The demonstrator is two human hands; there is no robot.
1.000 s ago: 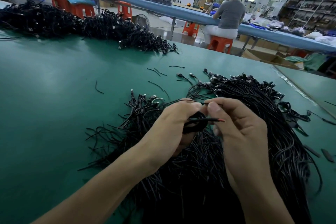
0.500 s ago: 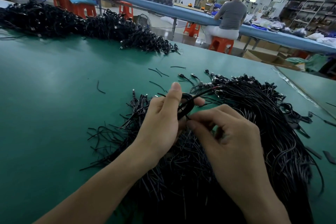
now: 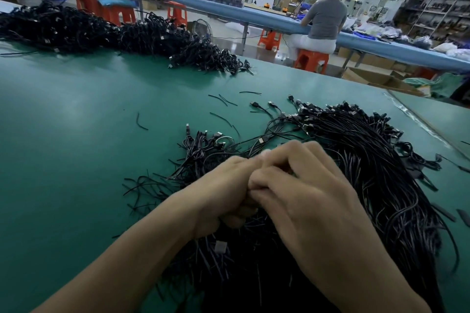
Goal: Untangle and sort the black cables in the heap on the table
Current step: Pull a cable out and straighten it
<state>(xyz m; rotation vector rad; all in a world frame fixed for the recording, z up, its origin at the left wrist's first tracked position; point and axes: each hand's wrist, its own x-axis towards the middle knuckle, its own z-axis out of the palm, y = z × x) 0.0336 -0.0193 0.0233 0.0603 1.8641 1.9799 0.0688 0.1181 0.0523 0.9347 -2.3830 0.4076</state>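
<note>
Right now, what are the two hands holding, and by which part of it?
It cannot be told. The left hand and right hand curl together over the cable heap, hiding whatever lies between them.

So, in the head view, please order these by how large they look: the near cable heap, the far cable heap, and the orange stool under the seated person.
1. near cable heap, though closeness to the camera enlarges it
2. far cable heap
3. orange stool
</note>
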